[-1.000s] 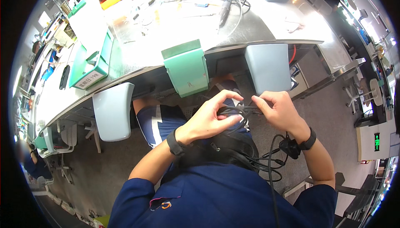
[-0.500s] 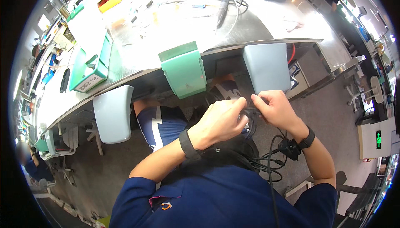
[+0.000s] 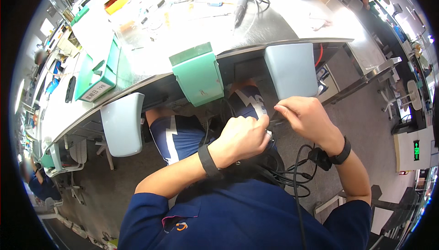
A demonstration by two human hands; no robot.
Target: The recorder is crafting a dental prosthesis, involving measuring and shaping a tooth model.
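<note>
My left hand is curled closed over my lap, thumb against the fingers. A small shiny bit shows beside its fingertips; its kind is too small to make out. To its right, my right hand is bent at the wrist with thumb and forefinger pressed together. Whatever it may pinch is hidden. A gap separates the two hands. Both wrists wear black bands, and a small black box with cables hangs by the right wrist. Nearest beyond the right hand is a grey-blue padded rest.
The metal workbench runs across ahead, with a green holder on its front edge and another grey-blue rest at left. On it lie a green bin, an orange bin and a black-handled tool. Black cables loop near my lap.
My hands have drawn apart: the left has shifted slightly down and left, the right slightly to the right. The view has shifted a little.
</note>
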